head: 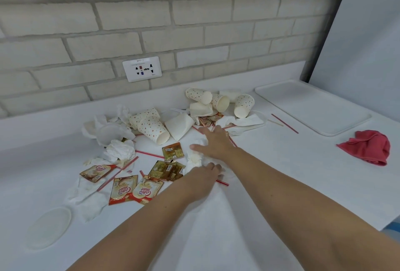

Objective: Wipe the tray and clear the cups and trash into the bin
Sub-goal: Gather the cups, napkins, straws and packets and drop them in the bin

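A crumpled white tissue [194,159] lies mid-counter among the trash. My right hand [214,143] rests flat on its far side, fingers straight and thumb out to the left. My left hand [203,175] curls its fingers onto the tissue's near edge. Dotted paper cups [151,129] lie tipped over behind the hands, and more cups [218,100] are piled by the wall. Coffee-mate sachets [124,188] and brown sachets [166,170] lie to the left. The white tray [313,106] sits bare at the back right, with a red cloth [368,147] bunched in front of it. No bin is in view.
Red-striped straws [284,123], more crumpled tissues [120,150], a clear plastic cup [108,134] and a clear lid [49,227] are scattered on the white counter [281,184]. A brick wall with a socket [141,69] runs behind. A white panel [368,32] stands at the right.
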